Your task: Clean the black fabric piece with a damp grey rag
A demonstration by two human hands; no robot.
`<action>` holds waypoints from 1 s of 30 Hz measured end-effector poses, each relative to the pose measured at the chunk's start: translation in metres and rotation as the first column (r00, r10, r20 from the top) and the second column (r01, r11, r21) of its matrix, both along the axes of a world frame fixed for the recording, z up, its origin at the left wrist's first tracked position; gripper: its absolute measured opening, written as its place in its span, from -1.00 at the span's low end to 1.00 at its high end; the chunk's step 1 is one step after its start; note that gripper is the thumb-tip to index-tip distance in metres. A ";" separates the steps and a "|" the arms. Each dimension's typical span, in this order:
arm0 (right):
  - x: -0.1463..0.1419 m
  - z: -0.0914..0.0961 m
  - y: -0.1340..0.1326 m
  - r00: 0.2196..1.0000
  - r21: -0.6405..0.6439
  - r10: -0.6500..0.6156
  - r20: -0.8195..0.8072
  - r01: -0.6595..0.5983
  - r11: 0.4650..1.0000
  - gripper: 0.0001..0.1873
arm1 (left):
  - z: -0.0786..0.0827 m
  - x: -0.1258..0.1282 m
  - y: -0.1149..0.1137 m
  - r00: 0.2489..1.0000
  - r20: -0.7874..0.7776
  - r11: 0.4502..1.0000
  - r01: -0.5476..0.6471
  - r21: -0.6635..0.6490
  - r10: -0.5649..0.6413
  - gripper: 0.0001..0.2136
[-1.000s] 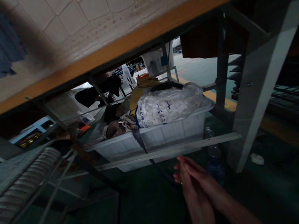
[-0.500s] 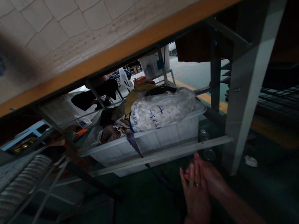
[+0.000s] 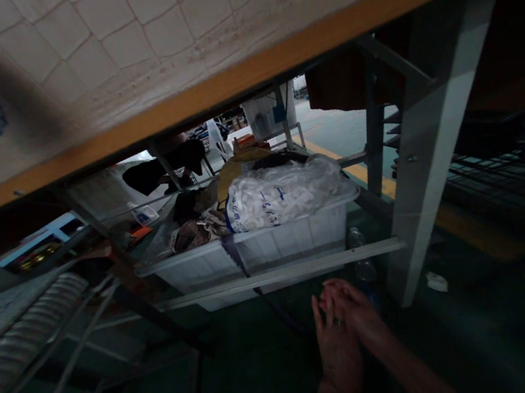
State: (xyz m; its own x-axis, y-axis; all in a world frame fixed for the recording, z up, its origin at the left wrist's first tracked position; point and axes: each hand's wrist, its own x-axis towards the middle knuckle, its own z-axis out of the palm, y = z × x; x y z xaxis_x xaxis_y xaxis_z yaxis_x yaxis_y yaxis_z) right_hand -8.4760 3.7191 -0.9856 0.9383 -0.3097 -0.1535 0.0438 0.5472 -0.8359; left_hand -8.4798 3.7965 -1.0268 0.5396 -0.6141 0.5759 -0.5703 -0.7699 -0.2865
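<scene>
Use the white tub (image 3: 295, 239) as the reference for all positions. The left hand (image 3: 338, 342) and the right hand (image 3: 362, 313) are located in front of the tub, below its rim and toward its right end. The hands are pressed together, with their fingers overlapping; whether anything is enclosed between them cannot be determined in the low light. A ring (image 3: 336, 322) is fitted on a finger of the left hand. The clear bottle (image 3: 364, 270), the item nearest the right hand, is positioned just beside the right end of the tub; contact between bottle and hand cannot be confirmed. The metal crossbar (image 3: 315, 266) runs across the front of the tub and passes in front of the bottle. A plastic bag (image 3: 273, 198) with blue lettering rests in the right part of the tub, rising above the rim. Patterned cloth (image 3: 191, 235) lies in the left part of the tub. A dark strap (image 3: 236, 255) hangs over the front wall of the tub. The table (image 3: 206, 108) extends above the tub, and its grey leg (image 3: 421, 175) stands to the right of the tub
</scene>
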 end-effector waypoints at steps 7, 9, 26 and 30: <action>0.004 -0.021 0.000 0.998 -0.129 0.036 -0.050 -0.042 0.991 -0.57 | -0.008 -0.003 0.003 0.994 -0.106 1.000 0.014 0.011 -0.013 -0.56; 0.006 -0.029 0.002 0.998 -0.204 0.016 -0.056 -0.027 0.978 -0.57 | -0.010 -0.003 0.005 0.989 -0.146 1.000 0.024 0.012 -0.022 -0.55; -0.001 -0.042 0.005 0.964 -0.811 0.259 -0.052 -0.192 0.553 -0.83 | -0.050 -0.010 -0.007 0.940 -0.337 0.956 -0.057 -0.289 -0.046 -0.51; -0.003 -0.052 0.018 0.961 -0.743 0.264 -0.082 -0.235 0.627 -0.72 | -0.059 -0.012 -0.003 0.913 -0.407 0.976 -0.095 -0.196 0.007 -0.54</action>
